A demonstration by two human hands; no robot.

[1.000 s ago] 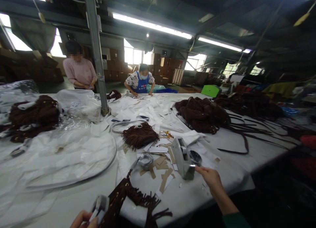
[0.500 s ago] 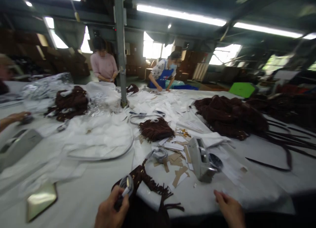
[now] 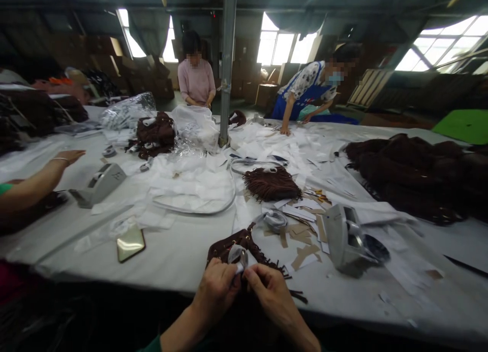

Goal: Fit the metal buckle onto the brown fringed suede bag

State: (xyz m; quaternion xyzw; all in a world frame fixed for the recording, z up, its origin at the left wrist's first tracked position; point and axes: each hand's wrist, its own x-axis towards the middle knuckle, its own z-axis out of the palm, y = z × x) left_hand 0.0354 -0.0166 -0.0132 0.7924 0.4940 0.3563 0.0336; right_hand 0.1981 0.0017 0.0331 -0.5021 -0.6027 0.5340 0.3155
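Note:
My left hand (image 3: 217, 290) and my right hand (image 3: 269, 293) meet at the near table edge, both closed on a small plastic-wrapped silvery part (image 3: 239, 256). It sits on a brown fringed bag (image 3: 234, 245) lying under my hands. A grey tape dispenser (image 3: 345, 239) stands to the right of my right hand. Brown paper strips (image 3: 301, 240) and a clear wrapped coil (image 3: 275, 220) lie just beyond the bag.
A second fringed bag (image 3: 271, 184) lies mid-table, with a heap of brown bags (image 3: 415, 174) at right. A phone (image 3: 130, 243) and another dispenser (image 3: 101, 183) lie at left, near a co-worker's arm (image 3: 36, 182). Two people work at the far side by a steel post (image 3: 227, 62).
The view swung left and down. My right hand came back from the tape dispenser and joined my left hand on the wrapped part over the fringed bag.

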